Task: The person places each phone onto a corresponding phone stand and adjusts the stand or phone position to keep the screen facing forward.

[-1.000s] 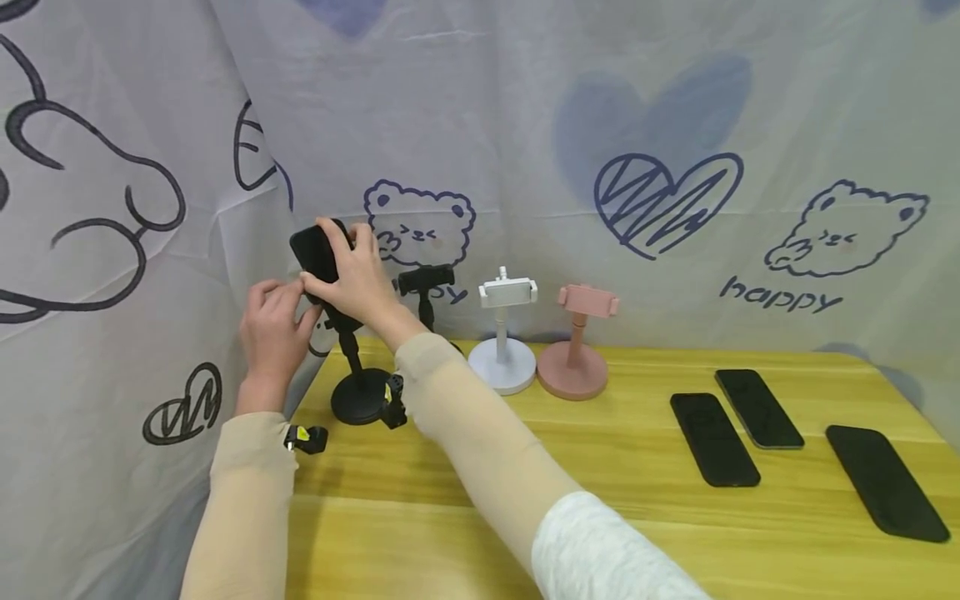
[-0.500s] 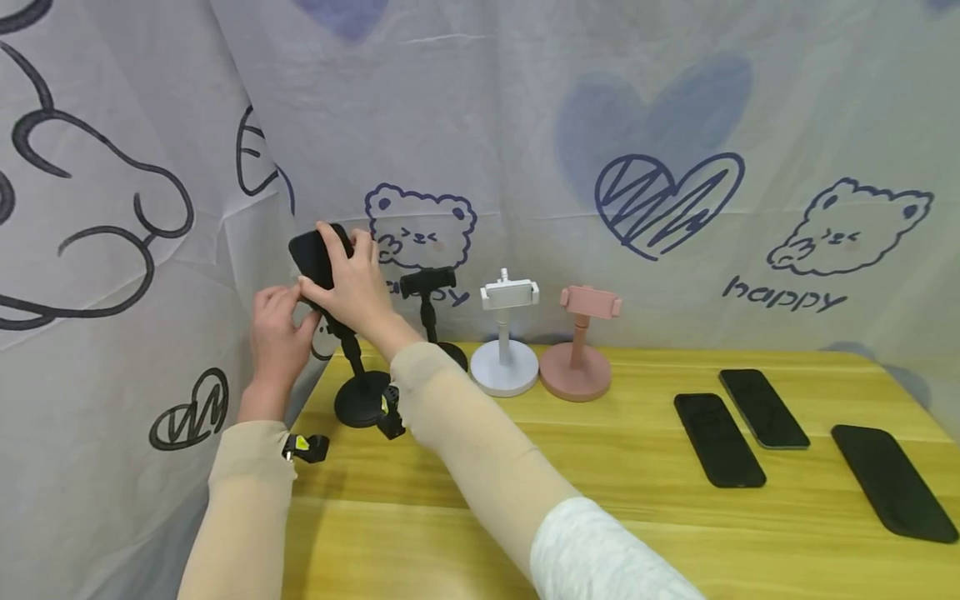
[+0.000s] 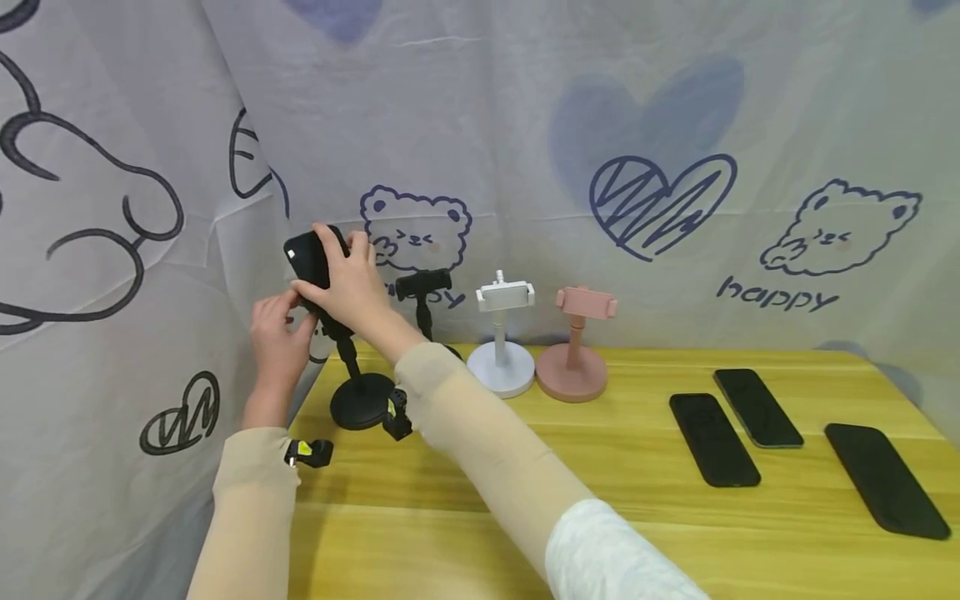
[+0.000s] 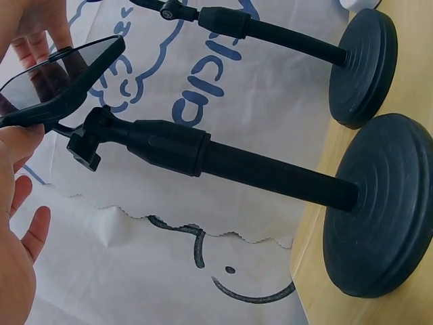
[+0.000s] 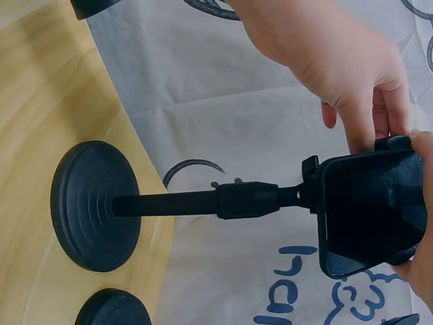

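A black phone (image 3: 307, 257) leans at a tilt in the clamp at the top of a black phone stand (image 3: 362, 402), at the table's back left. My right hand (image 3: 354, 287) grips the phone across its width, fingers at the far edge and thumb at the near one. At the phone's left edge my left hand (image 3: 279, 340) pinches the side of the clamp, as the right wrist view shows at the clamp's edge (image 5: 392, 142). From the left wrist, the stand's pole (image 4: 270, 172) rises from its round base (image 4: 382, 210). The phone hides most of the clamp.
To the right stand a second black phone stand (image 3: 423, 285), a white one (image 3: 501, 369) and a pink one (image 3: 572, 372). Three dark phones lie at the table's right: one nearer the stands (image 3: 714, 440), one behind (image 3: 758, 408), one far right (image 3: 887, 481). Printed cloth (image 3: 525, 125) hangs behind.
My left hand has shifted slightly down along the phone's edge. The right hand keeps its grip on the phone. A small bright reflection now shows on the phone's upper left corner.
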The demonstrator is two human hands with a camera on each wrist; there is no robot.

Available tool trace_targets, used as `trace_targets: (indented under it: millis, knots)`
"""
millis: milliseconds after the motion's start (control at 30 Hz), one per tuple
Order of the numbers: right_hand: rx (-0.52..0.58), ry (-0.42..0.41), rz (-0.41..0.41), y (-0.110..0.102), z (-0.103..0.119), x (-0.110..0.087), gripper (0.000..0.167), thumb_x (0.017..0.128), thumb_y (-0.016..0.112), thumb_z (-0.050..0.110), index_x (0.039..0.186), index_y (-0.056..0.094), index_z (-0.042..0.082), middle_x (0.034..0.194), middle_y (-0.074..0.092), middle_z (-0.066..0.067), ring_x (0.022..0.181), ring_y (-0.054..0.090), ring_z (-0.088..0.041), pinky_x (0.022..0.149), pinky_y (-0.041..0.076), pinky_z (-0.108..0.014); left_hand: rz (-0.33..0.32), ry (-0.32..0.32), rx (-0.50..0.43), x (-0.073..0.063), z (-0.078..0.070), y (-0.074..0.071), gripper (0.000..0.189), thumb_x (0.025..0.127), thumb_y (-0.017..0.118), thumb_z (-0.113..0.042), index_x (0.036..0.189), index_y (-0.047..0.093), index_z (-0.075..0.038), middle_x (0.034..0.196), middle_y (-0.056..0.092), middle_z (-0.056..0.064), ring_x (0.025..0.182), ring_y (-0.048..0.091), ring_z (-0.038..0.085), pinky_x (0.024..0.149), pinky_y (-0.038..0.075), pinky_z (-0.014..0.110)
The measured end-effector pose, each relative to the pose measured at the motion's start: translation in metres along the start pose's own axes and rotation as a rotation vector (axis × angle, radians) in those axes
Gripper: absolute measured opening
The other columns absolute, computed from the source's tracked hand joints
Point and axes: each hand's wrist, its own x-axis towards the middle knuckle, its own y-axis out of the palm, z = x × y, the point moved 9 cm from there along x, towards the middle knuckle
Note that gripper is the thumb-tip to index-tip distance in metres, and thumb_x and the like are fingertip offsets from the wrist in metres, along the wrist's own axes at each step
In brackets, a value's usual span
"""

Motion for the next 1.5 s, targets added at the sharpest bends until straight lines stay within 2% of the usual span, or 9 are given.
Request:
trace_targets:
  millis: [200,433,567,733,933,1100,1167,1333,1500]
  knots:
    - [-0.044,-0.014,0.02,-0.003,0.0,-0.001,0.083,0.087,0.06,0.06,0.154,0.019,0.033,0.138,0.033,-0.01,0.117,0.038,-0.019,0.08,0.048,-0.026,-0.012,-0.006,0.0,0.0,-0.001,-0.001,0.028,0.084,0.069,0.003,0.111,0.067,0.006,0.095,0.067,0.027,0.095,0.053,0.04,0.076,0.037,0.019]
    - [0.062,-0.038,0.107,-0.001,-0.007,-0.007,0.081,0.092,0.061,0.046,0.157,0.015,0.03,0.141,0.038,-0.009,0.123,0.042,-0.018,0.094,0.047,-0.029,-0.026,-0.049,-0.009,-0.001,0.002,-0.002,0.032,0.084,0.068,0.004,0.116,0.066,0.006,0.097,0.067,0.027,0.095,0.054,0.04,0.075,0.035,0.013]
    - [0.132,-0.011,0.133,-0.002,-0.013,-0.011,0.078,0.093,0.063,0.038,0.156,0.018,0.028,0.145,0.037,-0.009,0.13,0.042,-0.02,0.101,0.046,-0.032,-0.027,-0.058,-0.008,-0.001,0.001,-0.003,0.032,0.084,0.067,0.004,0.116,0.067,0.005,0.097,0.068,0.026,0.094,0.054,0.04,0.073,0.037,0.019]
    - [0.21,0.001,0.151,-0.004,-0.016,-0.017,0.08,0.093,0.064,0.032,0.157,0.016,0.027,0.149,0.035,-0.01,0.134,0.041,-0.022,0.105,0.045,-0.034,-0.017,-0.052,0.002,0.003,0.005,-0.002,0.031,0.085,0.065,0.005,0.115,0.067,0.006,0.099,0.068,0.027,0.093,0.053,0.041,0.073,0.036,0.026]
    - [0.295,-0.014,0.141,-0.008,-0.02,-0.023,0.082,0.092,0.066,0.025,0.157,0.016,0.024,0.149,0.035,-0.013,0.135,0.043,-0.023,0.107,0.044,-0.034,0.028,-0.066,0.009,0.008,0.011,0.002,0.033,0.087,0.064,0.003,0.12,0.067,0.003,0.103,0.068,0.027,0.095,0.052,0.043,0.075,0.038,0.037]
    - [0.321,-0.02,0.15,-0.012,-0.025,-0.028,0.082,0.092,0.065,0.024,0.157,0.015,0.023,0.152,0.032,-0.013,0.137,0.042,-0.023,0.108,0.043,-0.034,0.046,-0.085,0.014,0.009,0.013,0.003,0.034,0.086,0.062,0.003,0.12,0.066,0.003,0.101,0.067,0.028,0.091,0.052,0.043,0.084,0.037,0.048]
    - [0.333,-0.023,0.155,-0.015,-0.027,-0.031,0.081,0.092,0.065,0.024,0.157,0.015,0.024,0.153,0.031,-0.012,0.133,0.044,-0.022,0.105,0.045,-0.033,0.049,-0.101,0.014,0.009,0.013,0.003,0.034,0.086,0.061,0.004,0.12,0.066,0.004,0.101,0.066,0.029,0.091,0.052,0.043,0.087,0.036,0.05]
    - [0.356,-0.066,0.143,-0.03,-0.025,-0.038,0.08,0.093,0.064,0.023,0.157,0.016,0.025,0.152,0.03,-0.012,0.125,0.048,-0.021,0.099,0.047,-0.034,0.027,-0.145,0.023,0.009,0.012,0.0,0.036,0.085,0.057,0.007,0.121,0.065,0.005,0.103,0.066,0.029,0.093,0.054,0.043,0.092,0.037,0.052]
    - [0.328,-0.112,0.107,-0.048,-0.022,-0.045,0.077,0.093,0.064,0.025,0.156,0.02,0.022,0.151,0.034,-0.012,0.134,0.043,-0.022,0.105,0.044,-0.037,-0.029,-0.209,0.03,0.009,0.008,-0.008,0.034,0.088,0.055,0.006,0.12,0.066,0.003,0.105,0.067,0.027,0.095,0.055,0.042,0.096,0.036,0.05]
